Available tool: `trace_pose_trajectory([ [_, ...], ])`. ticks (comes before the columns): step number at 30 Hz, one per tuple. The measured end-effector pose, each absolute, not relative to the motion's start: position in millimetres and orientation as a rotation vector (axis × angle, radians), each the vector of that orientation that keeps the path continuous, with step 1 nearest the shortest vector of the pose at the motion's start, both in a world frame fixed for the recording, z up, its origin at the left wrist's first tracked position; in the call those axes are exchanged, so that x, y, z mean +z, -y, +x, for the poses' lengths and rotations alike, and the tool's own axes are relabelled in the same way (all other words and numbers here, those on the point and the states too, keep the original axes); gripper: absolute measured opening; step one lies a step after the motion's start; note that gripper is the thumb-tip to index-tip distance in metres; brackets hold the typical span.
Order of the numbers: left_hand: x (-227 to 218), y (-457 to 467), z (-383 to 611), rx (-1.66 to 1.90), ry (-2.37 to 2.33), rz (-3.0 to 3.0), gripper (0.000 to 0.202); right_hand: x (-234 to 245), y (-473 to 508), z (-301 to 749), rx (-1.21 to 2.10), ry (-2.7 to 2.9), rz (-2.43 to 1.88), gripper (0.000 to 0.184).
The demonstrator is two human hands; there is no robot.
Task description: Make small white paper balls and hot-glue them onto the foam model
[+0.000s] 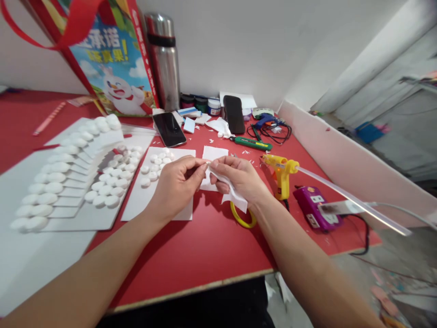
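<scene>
My left hand (177,184) and my right hand (239,177) meet above the red table (211,246). Both pinch a small crumpled piece of white paper (232,196) between their fingertips; its loose end hangs below my right palm. Under my right wrist lies a yellow ring (243,220), perhaps a scissor handle. A white sheet (160,191) with several white round pads lies just left of my left hand. A small white square (213,154) rests behind the hands.
A yellow glue gun (282,171) with a long clear stick stands right of my hands, beside a purple box (316,207). White sheets with rows of pads (68,177) lie left. Two phones (169,129), a steel flask (165,59), a green cutter (252,144) and a bag (109,59) stand behind.
</scene>
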State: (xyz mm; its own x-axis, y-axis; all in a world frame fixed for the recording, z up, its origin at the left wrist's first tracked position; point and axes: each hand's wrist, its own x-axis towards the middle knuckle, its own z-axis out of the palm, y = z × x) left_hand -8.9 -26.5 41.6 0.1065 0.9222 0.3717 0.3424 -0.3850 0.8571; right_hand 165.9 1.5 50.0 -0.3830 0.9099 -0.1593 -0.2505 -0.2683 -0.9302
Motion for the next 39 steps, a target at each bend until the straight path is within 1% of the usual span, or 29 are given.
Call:
trace_pose_trajectory([
  [4,38,27,-6,1.281,-1.226,1.880,0.018,48,1,164,1.696,1.150,-0.985,0.026],
  [9,35,27,-3,1.300,-1.258,1.990,0.016,45,4,160,1.494,1.250,-1.102,0.022],
  [15,32,26,-2,1.388,-1.326,2.120,0.014,44,5,157,1.536,1.231,-1.092,0.024],
  [23,31,25,-6,1.345,-1.358,2.401,0.020,43,10,152,1.286,1.312,-1.116,0.017],
  [28,26,21,-10,1.315,-1.255,2.566,0.027,42,11,153,1.366,1.292,-1.115,0.025],
  [30,25,20,-10,1.366,-1.194,2.504,0.028,42,10,154,1.361,1.293,-1.111,0.028],
  [33,28,20,-9,1.422,-1.120,2.249,0.024,41,9,157,1.322,1.324,-1.065,0.028],
  [36,33,20,-10,1.367,-1.095,1.898,0.016,38,9,160,1.249,1.430,-1.056,0.023],
  [39,37,18,-12,1.268,-1.078,1.664,0.014,37,10,163,1.111,1.585,-1.107,0.021],
])
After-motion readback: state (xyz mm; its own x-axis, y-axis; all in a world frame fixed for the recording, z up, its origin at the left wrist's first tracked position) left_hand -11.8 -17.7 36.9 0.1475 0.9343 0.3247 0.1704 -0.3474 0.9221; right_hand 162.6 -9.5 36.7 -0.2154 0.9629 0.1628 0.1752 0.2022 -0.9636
